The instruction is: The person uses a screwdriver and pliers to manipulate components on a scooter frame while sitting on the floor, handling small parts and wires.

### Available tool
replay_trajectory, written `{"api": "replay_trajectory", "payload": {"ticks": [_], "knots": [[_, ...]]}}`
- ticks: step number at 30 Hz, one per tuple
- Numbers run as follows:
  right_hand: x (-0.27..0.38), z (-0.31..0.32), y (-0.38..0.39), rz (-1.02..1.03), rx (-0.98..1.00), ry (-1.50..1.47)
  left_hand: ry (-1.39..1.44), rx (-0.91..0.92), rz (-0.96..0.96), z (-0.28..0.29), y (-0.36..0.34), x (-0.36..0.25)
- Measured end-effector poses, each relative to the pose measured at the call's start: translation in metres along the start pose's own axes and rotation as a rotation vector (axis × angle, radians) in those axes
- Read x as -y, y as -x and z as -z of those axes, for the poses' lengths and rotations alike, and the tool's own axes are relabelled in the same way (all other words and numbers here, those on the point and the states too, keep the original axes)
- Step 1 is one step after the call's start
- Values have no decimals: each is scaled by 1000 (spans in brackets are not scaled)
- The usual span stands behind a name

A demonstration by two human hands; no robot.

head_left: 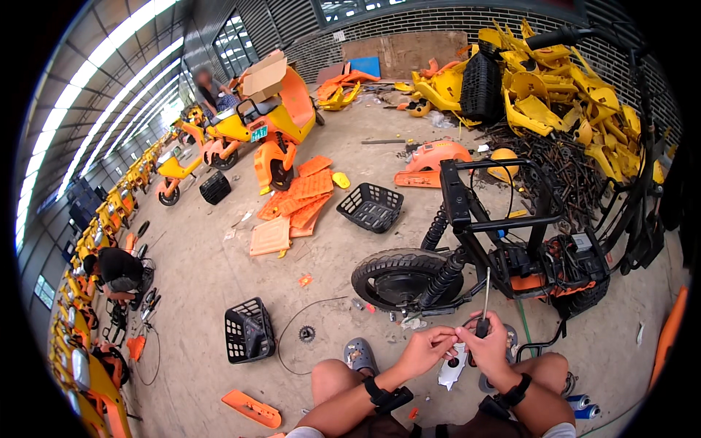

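Beside the wheel (369, 279), screwdriver (485, 305) in right hand (495, 344): handle within the fingers, shaft pointing up past them toward the frame (458, 201). Left hand (427, 350): fingers bunched by the right thumb; cannot tell whether they pinch anything. White piece (452, 374) beneath the hands, touching or not unclear. Black basket (235, 336) off left.

Black screwdriver handle (482, 328), orange panels (312, 188)

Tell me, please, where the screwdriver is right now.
In the head view, the screwdriver is right of centre in the lower half, held in the right hand, shaft pointing up, with the large black wheel to its left.
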State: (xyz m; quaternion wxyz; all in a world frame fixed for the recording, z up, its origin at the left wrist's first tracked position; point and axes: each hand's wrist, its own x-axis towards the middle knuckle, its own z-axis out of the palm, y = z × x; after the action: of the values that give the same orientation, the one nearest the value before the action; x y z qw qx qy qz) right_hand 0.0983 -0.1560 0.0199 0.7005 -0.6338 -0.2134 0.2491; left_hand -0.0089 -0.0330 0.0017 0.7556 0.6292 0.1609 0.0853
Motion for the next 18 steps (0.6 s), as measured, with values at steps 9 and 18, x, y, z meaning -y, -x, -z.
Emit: {"api": "replay_trajectory", "payload": {"ticks": [9, 18], "knots": [[3, -3, 0, -31, -15, -59, 118, 29, 38, 8, -2, 1], [-1, -3, 0, -44, 2, -64, 198, 49, 48, 11, -3, 3]]}}
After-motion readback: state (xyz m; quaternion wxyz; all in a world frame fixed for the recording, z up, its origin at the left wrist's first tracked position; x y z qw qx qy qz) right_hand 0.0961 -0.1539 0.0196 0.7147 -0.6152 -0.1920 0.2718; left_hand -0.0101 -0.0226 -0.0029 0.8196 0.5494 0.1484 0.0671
